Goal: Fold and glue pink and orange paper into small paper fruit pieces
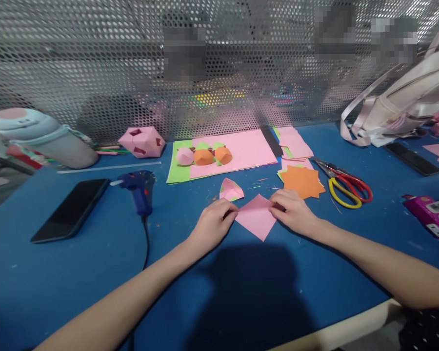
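A small pink paper square (256, 216) lies turned like a diamond on the blue table (241, 292). My left hand (212, 224) pinches its left corner with curled fingers. My right hand (293, 210) pinches the right corner the same way. Just behind the square sits a folded pink and green paper piece (230, 190). An orange star-shaped paper (302, 181) lies to the right of it, close to my right hand.
Red and yellow scissors (346, 184) lie right of the star. A blue glue gun (139, 189) and a black phone (71, 208) sit on the left. Pink and green sheets (241, 151) carry paper balls (204, 156). A pink paper polyhedron (142, 141), a bottle (40, 136) and a bag (402, 105) stand behind.
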The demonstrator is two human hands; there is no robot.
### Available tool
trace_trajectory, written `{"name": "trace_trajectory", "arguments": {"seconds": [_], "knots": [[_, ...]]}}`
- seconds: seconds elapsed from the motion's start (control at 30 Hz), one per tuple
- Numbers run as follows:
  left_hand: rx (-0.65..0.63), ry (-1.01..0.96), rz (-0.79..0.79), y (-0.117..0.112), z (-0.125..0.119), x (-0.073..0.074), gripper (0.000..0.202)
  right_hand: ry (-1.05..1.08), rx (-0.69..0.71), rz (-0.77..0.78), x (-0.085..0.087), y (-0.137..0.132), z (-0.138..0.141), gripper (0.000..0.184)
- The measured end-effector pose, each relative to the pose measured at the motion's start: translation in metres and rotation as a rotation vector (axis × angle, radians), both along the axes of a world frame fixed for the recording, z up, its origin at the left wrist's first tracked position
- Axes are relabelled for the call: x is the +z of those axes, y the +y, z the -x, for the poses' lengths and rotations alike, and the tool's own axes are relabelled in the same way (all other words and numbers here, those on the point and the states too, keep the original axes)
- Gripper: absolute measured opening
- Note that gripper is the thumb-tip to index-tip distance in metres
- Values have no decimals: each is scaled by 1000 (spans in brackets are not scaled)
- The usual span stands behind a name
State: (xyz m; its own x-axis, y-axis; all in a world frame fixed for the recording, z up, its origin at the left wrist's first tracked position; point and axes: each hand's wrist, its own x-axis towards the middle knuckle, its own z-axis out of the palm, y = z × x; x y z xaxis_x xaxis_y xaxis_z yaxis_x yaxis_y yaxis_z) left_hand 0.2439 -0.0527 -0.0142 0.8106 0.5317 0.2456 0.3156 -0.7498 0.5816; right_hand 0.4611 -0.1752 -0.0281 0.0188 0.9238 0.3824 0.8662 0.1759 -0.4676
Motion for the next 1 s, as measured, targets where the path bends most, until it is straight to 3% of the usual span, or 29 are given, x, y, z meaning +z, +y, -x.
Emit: {"name": "trace_trajectory", "arguments": {"seconds": [0.17, 0.33, 0.53, 0.73, 0.9, 1.0], "knots": [[-30, 10, -56, 3, -1, -1, 14, 68, 22, -31, 0, 4, 3, 5], [-97, 33, -122, 5, 1, -1, 17, 78, 152, -74, -4, 3, 0, 14], [-173, 8, -135, 11, 4, -1, 18, -99, 249, -174, -11, 1, -3, 16], [-196, -17, -171, 12, 4, -4, 17, -323, 290, -263, -6, -2, 3, 22], [-202, -9, -191, 12, 5, -5, 17, -394, 415, -282, 0, -7, 4, 25], [-217, 10, -185, 14, 5, -3, 16, -405, 422, -287, 1, -7, 4, 22]]}}
